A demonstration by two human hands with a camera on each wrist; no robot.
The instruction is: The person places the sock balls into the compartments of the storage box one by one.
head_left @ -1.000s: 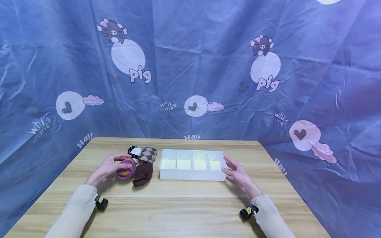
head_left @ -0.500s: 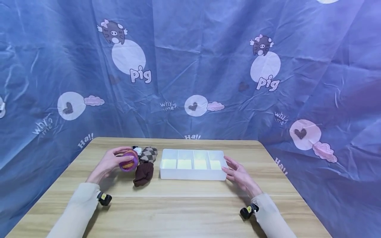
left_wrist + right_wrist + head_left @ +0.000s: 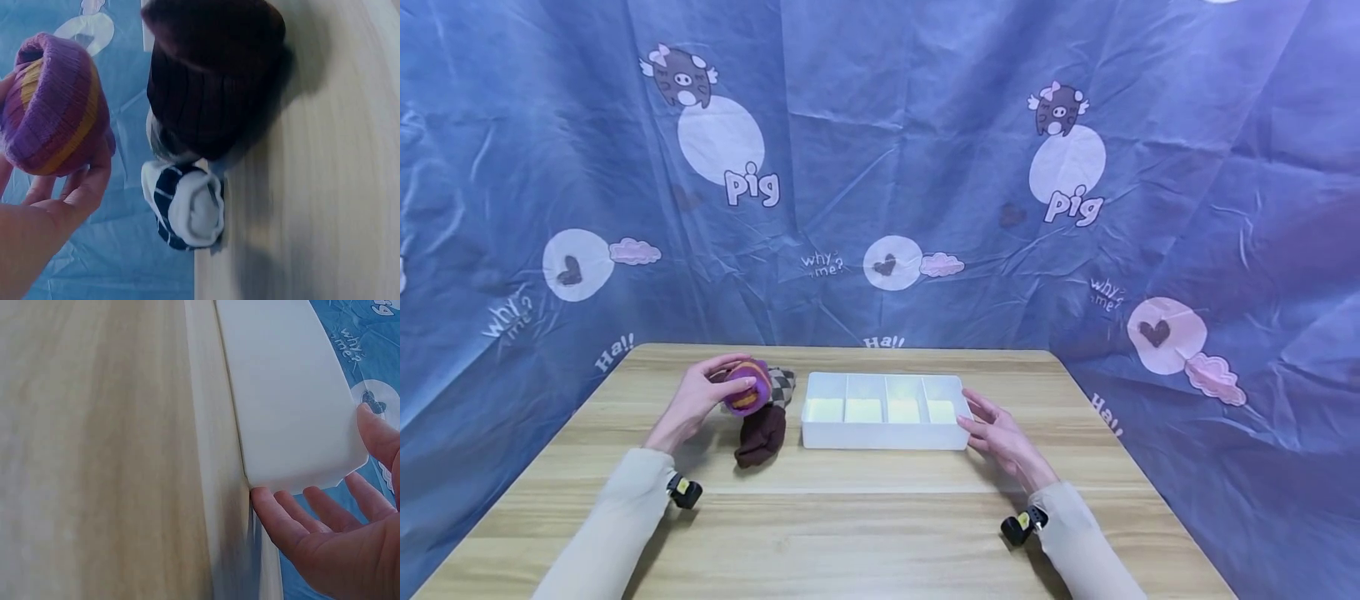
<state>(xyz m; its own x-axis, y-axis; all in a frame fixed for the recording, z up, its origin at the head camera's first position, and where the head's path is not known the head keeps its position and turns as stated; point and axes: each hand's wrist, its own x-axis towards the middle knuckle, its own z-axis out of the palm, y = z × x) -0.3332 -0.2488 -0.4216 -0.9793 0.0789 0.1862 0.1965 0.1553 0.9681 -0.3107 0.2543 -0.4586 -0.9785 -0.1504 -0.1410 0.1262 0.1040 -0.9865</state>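
My left hand (image 3: 694, 402) holds a balled purple sock (image 3: 747, 388) with orange stripes, fingers and thumb on its sides, raised over the other socks. In the left wrist view it sits apart from a dark brown sock (image 3: 200, 94) and a black-and-white sock (image 3: 197, 209). Partly behind it in the head view is a grey checkered sock (image 3: 782, 385). My right hand (image 3: 1009, 443) rests against the right end of a white box (image 3: 883, 436) with several compartments. In the right wrist view its fingertips touch the end wall and its thumb lies at the upper edge.
The wooden table (image 3: 850, 533) runs under everything, its back edge close to a blue curtain (image 3: 880, 167) with pig prints. A black wrist camera (image 3: 685, 492) is strapped to my left wrist, and another camera (image 3: 1021, 527) to my right.
My left hand has lifted the purple sock and carried it right and back, so it now covers the black-and-white sock in the head view. The right hand stays at the box's end.
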